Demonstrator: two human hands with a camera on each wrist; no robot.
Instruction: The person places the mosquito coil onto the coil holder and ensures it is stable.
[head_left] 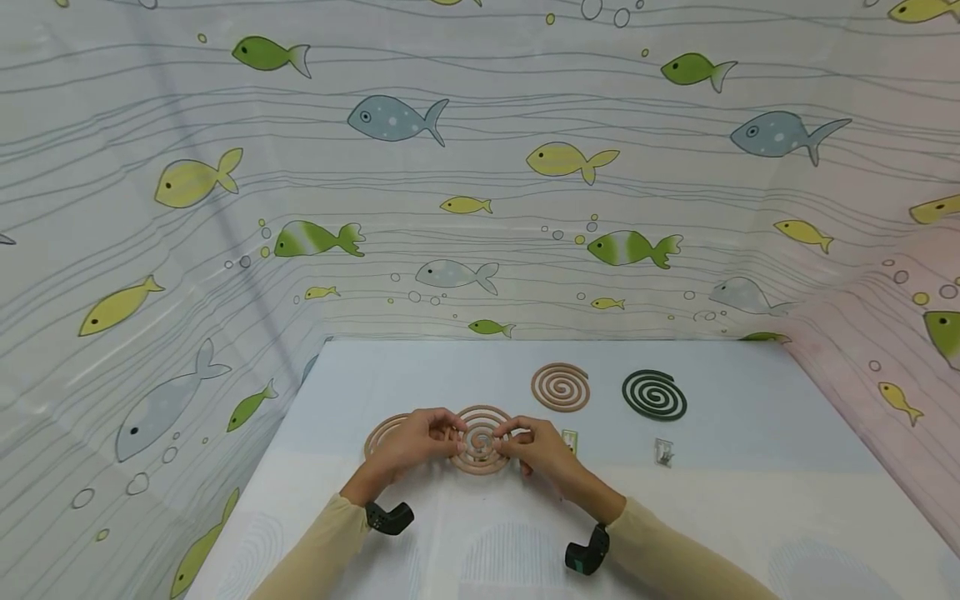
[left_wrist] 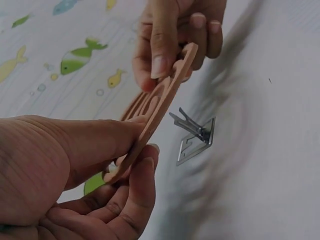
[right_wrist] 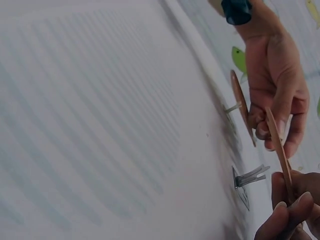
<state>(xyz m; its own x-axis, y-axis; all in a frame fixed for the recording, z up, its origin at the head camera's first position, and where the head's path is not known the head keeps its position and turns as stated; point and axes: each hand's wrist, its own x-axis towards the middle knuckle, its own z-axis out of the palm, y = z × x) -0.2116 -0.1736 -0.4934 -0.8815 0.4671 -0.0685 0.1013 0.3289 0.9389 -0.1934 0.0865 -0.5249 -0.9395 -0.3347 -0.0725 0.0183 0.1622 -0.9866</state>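
beige long sleeves (head_left: 326, 537); black angular wrist cameras (head_left: 390, 518), right one teal-marked

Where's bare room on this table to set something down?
Free: the right side of the table, right of the green coil and small metal piece; also the near stretch between the sleeves. Crowded: the middle, where left hand and right hand hold a brown coil above a metal stand.

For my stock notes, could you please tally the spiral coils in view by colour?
Brown: 3 (held coil, left coil, rear middle coil)
Dark green: 1 (rear right coil)
Total: 4
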